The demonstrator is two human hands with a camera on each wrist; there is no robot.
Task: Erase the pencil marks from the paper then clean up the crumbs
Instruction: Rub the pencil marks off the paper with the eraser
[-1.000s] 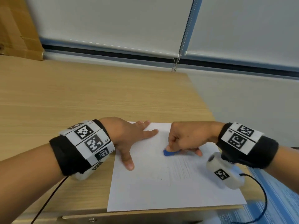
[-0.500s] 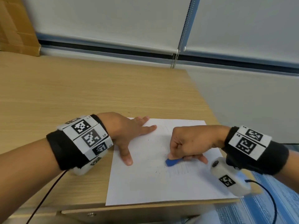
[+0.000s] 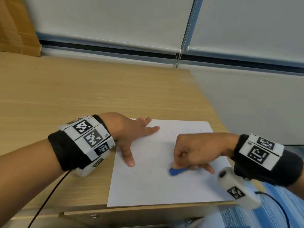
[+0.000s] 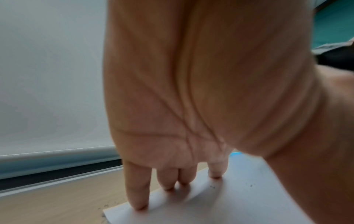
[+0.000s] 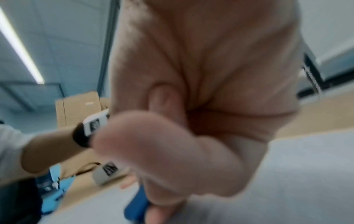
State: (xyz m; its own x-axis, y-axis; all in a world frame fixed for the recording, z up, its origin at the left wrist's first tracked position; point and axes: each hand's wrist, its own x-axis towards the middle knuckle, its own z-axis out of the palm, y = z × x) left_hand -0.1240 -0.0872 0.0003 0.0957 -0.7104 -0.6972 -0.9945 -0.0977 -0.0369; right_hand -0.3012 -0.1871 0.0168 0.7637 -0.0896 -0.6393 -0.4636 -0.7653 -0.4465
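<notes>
Rubbing blue eraser on paper, left hand pinning sheet

Gripping the blue eraser (image 3: pixel 176 171), the right hand (image 3: pixel 195 151) has its fingers (image 3: pixel 208 168) curled in a fist-like pinch, thumb and fingertips on the eraser, which touches the paper (image 3: pixel 148 186) right of the sheet's middle. Right wrist view is blurred; same eraser (image 5: pixel 137 207) pokes out below the curled fingers (image 5: pixel 164 151) against the sheet (image 5: pixel 306 174). Paper lies flat at the near right corner of the wooden surface (image 3: pixel 82 96), its near edge along the surface's front edge. A few dark crumbs (image 3: pixel 150 171) are scattered on the sheet near the eraser; small, hard to count. Faint pencil lines show toward the sheet's far right, too pale to read.

Left hand (image 3: pixel 130 132) lies flat on the sheet's left edge, fingers (image 3: pixel 150 129) straight and spread, thumb pointing toward the near edge, holding nothing. Left wrist view: fingertips (image 4: pixel 138 203) press the paper (image 4: pixel 239 201) near its corner, specks (image 4: pixel 250 185) on the sheet and on the wood beside it.

Both wrists carry black bands with marker tags. Farther back: cardboard box (image 3: pixel 16 27) at far left, white roller blinds (image 3: pixel 115 18) with a bead chain (image 3: pixel 185 30).
</notes>
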